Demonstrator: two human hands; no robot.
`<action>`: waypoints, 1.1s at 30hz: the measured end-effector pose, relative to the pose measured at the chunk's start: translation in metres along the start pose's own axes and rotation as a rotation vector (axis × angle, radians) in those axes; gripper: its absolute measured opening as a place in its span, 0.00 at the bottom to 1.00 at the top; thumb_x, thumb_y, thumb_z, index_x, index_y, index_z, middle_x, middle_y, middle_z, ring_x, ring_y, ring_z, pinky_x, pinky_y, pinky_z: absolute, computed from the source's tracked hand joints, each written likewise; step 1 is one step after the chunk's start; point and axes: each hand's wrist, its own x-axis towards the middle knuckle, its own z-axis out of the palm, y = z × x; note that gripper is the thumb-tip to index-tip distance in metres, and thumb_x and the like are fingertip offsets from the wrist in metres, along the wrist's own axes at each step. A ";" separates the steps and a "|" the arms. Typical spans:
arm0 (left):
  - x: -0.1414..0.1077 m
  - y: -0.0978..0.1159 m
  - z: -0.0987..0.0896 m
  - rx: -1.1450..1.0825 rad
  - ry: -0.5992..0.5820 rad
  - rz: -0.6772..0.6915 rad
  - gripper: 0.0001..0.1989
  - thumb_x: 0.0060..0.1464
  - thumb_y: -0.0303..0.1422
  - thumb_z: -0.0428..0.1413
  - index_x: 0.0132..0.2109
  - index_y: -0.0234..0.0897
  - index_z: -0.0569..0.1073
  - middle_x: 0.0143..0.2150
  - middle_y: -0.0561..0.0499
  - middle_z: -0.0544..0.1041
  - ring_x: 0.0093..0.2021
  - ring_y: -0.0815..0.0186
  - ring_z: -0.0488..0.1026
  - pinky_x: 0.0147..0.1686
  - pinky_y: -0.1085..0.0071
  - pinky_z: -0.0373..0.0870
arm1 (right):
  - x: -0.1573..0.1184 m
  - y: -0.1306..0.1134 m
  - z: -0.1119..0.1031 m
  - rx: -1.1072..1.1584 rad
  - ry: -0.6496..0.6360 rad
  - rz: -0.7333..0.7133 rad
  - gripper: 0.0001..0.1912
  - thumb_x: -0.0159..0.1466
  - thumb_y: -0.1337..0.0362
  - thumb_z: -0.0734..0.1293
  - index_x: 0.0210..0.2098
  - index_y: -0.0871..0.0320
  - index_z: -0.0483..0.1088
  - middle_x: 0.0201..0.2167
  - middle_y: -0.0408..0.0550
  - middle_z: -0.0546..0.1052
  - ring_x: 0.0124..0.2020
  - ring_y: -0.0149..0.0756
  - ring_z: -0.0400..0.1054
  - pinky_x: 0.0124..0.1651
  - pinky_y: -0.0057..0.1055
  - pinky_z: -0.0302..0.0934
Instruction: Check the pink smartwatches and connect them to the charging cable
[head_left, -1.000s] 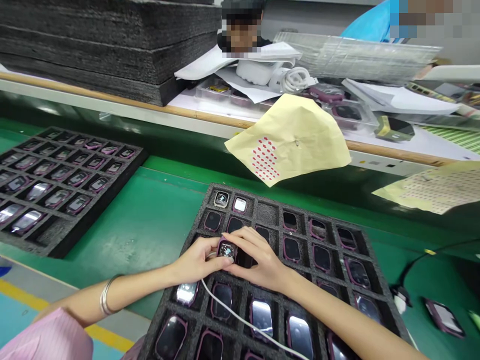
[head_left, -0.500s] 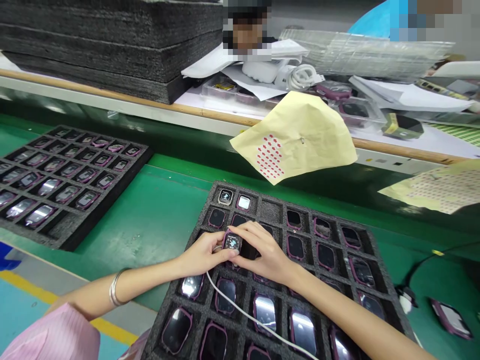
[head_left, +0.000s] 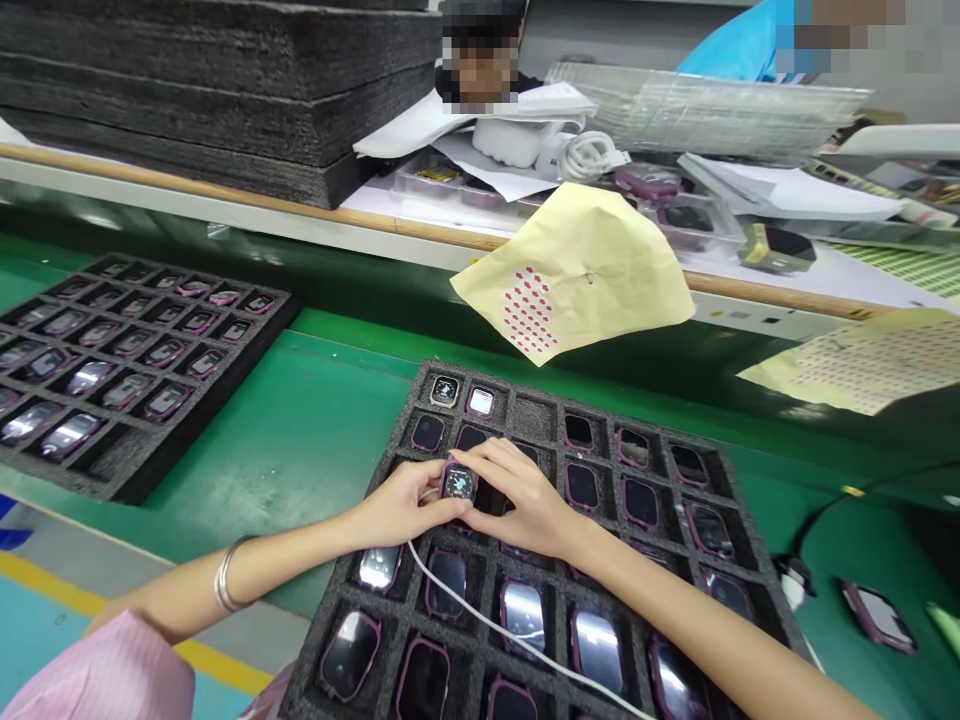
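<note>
Between both hands I hold a small smartwatch (head_left: pixel 458 482) with a purple frame, its screen lit with a dial facing me. My left hand (head_left: pixel 401 503) grips its left side, thumb along the lower edge. On the right side, my right hand (head_left: pixel 523 497) curls its fingers and thumb around the watch. A white cable (head_left: pixel 480 618) runs from under my left hand down to the lower right; what its end joins is hidden. Below lies a black foam tray (head_left: pixel 535 418) of watch pieces in separate pockets. Two pieces in its far left corner have lit screens.
A second filled foam tray (head_left: pixel 120 462) lies left on the green bench (head_left: pixel 300 400). Thick black foam sheets (head_left: pixel 187 90) are stacked on the shelf ahead. Yellow paper (head_left: pixel 577 270) hangs from the shelf edge. One purple-framed piece (head_left: pixel 876 615) lies at right, near a black cable. A person sits beyond.
The whole view has shifted slightly, so things appear a little further left. Both hands keep the same hold on the smartwatch.
</note>
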 end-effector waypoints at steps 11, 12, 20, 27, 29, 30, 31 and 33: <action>-0.001 -0.001 0.001 0.043 0.005 -0.073 0.21 0.54 0.40 0.58 0.50 0.32 0.67 0.28 0.56 0.66 0.20 0.74 0.61 0.19 0.75 0.60 | -0.003 0.007 0.003 0.001 0.024 -0.013 0.24 0.62 0.67 0.66 0.57 0.60 0.61 0.40 0.54 0.72 0.39 0.44 0.66 0.42 0.43 0.64; -0.001 0.000 0.000 0.037 -0.010 -0.090 0.21 0.55 0.40 0.57 0.50 0.32 0.66 0.27 0.56 0.66 0.19 0.73 0.61 0.19 0.75 0.61 | -0.002 0.007 0.004 0.002 0.035 -0.016 0.24 0.62 0.67 0.66 0.57 0.60 0.62 0.40 0.54 0.72 0.38 0.43 0.66 0.41 0.42 0.64; -0.018 0.029 -0.026 0.488 0.183 0.197 0.14 0.58 0.35 0.55 0.50 0.37 0.71 0.51 0.44 0.69 0.48 0.61 0.69 0.43 0.67 0.69 | -0.002 0.009 0.003 -0.021 0.059 0.116 0.19 0.61 0.64 0.67 0.52 0.60 0.67 0.38 0.52 0.74 0.38 0.43 0.69 0.43 0.40 0.66; -0.075 0.030 -0.110 0.368 0.688 0.139 0.10 0.50 0.34 0.61 0.41 0.37 0.78 0.41 0.47 0.77 0.43 0.61 0.71 0.43 0.67 0.68 | -0.004 0.029 0.005 -0.169 0.052 0.150 0.16 0.64 0.58 0.64 0.50 0.59 0.68 0.42 0.52 0.74 0.43 0.45 0.71 0.47 0.38 0.66; -0.099 0.029 -0.146 0.313 0.882 0.146 0.10 0.46 0.35 0.64 0.37 0.37 0.78 0.38 0.47 0.77 0.40 0.62 0.72 0.40 0.69 0.69 | -0.001 0.036 0.006 -0.219 0.053 0.089 0.17 0.66 0.56 0.63 0.49 0.59 0.67 0.42 0.52 0.75 0.41 0.44 0.73 0.45 0.36 0.68; -0.112 0.029 -0.165 0.267 0.976 0.156 0.11 0.45 0.36 0.65 0.36 0.36 0.78 0.36 0.47 0.77 0.38 0.62 0.72 0.38 0.69 0.69 | 0.000 0.039 0.006 -0.249 0.064 0.054 0.17 0.66 0.55 0.62 0.49 0.59 0.67 0.41 0.51 0.75 0.40 0.44 0.73 0.44 0.36 0.68; -0.125 0.029 -0.184 0.209 1.061 0.169 0.11 0.44 0.36 0.65 0.34 0.35 0.78 0.34 0.47 0.77 0.36 0.63 0.72 0.37 0.70 0.70 | 0.001 0.042 0.006 -0.278 0.062 0.025 0.18 0.66 0.53 0.62 0.49 0.59 0.67 0.41 0.51 0.75 0.40 0.44 0.74 0.43 0.35 0.69; -0.153 0.032 -0.223 0.060 1.212 0.214 0.12 0.44 0.37 0.65 0.34 0.33 0.77 0.34 0.46 0.78 0.34 0.64 0.73 0.34 0.72 0.71 | 0.001 0.049 0.005 -0.329 0.064 -0.020 0.20 0.66 0.51 0.61 0.49 0.59 0.68 0.42 0.51 0.76 0.39 0.45 0.74 0.41 0.34 0.70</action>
